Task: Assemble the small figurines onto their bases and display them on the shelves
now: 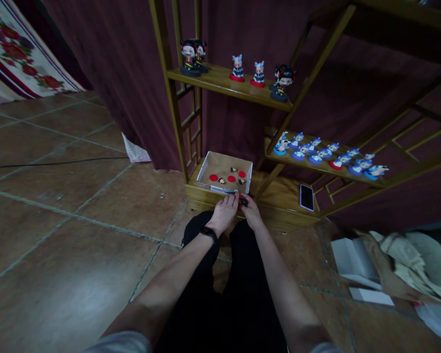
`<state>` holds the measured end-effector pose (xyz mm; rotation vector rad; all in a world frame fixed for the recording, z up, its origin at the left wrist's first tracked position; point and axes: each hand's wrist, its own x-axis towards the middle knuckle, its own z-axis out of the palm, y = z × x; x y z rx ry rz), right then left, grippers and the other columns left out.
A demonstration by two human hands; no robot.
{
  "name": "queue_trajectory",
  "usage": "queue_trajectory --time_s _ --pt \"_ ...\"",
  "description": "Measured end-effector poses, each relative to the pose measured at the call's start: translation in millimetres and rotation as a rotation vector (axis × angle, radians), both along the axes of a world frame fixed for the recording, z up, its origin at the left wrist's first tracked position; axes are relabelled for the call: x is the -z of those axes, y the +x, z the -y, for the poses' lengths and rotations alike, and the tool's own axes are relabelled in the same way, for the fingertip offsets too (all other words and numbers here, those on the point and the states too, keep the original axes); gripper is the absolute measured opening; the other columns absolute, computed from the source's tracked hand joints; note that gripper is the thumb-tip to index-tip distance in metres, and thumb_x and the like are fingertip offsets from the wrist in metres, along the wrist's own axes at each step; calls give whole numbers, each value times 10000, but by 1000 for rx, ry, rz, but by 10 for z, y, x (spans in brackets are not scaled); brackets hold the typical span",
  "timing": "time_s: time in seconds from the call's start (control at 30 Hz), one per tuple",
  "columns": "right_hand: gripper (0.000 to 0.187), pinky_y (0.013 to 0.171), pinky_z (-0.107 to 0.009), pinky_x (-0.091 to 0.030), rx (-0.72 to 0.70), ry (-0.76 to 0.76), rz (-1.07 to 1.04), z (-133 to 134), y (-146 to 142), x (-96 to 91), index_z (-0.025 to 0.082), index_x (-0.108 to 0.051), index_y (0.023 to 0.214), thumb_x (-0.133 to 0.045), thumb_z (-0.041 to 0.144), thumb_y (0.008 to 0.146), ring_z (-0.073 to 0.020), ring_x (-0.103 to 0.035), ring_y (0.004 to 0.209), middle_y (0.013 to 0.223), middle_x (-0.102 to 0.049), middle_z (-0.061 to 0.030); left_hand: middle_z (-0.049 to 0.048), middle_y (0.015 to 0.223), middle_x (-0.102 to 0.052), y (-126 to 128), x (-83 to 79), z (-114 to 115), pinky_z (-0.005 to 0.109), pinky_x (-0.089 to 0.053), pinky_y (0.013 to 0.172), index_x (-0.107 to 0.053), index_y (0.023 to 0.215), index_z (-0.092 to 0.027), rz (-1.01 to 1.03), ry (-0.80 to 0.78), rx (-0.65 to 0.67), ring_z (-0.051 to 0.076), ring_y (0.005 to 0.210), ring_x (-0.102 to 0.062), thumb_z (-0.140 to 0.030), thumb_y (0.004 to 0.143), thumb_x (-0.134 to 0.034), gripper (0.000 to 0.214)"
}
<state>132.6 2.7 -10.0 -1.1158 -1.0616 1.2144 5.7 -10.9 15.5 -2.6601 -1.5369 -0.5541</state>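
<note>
My left hand (225, 212) and my right hand (251, 213) meet in front of an open shallow box (206, 169). The fingers of both are closed around a small dark figurine piece (243, 201) with a bit of red on it. Much of it is hidden by the fingers, so its exact shape is unclear. Inside the box lie several flat red discs (231, 179) and small black-and-skin-toned figurine parts (222, 181). Something thin and bluish shows at the left fingertips, too small to name.
The box stands on the low base of a wooden shelf unit (279, 193), with a phone (306, 197) to the right. Figurines (237, 68) line the upper shelf; blue-and-white figurines (319, 155) crowd the middle one. White boxes (355, 262) and cloth (407, 260) lie on the floor at right.
</note>
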Motion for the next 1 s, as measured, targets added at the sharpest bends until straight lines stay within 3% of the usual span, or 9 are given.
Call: queue_trajectory --time_s 0.5,0.73,0.87,1.0 --pt "415 919 -328 -421 34 -10 -12 -57 19 114 242 -615 1007 -626 186 596 -156 -585 933 1016 -655 6 168 1140 -508 20 42 -21 347 -423 836 -265 1373 -127 20 -19 -15 241 1038 -503 -122 844 -367 539" --pt "327 834 -314 -458 20 -68 -62 -56 -12 47 234 -655 928 -631 204 603 -157 -606 847 921 -683 3 124 1179 -513 -37 107 -148 294 -444 851 -419 1267 -152 356 -174 -19 200 986 -561 -142 795 -462 474" --pt "298 796 -323 -472 1 -90 -141 -43 -26 -3 217 -663 904 -643 241 607 -173 -615 830 903 -691 -5 107 1008 -588 -33 149 -245 308 -447 829 -568 1059 -152 518 -252 -62 210 932 -582 -190 762 -539 301" --pt "254 752 -312 -480 10 -108 -174 -24 -41 -49 211 -666 854 -659 272 607 -170 -622 770 841 -695 3 66 846 -616 -12 149 -293 296 -457 749 -619 880 -162 689 -346 -121 189 805 -598 -218 688 -625 200"
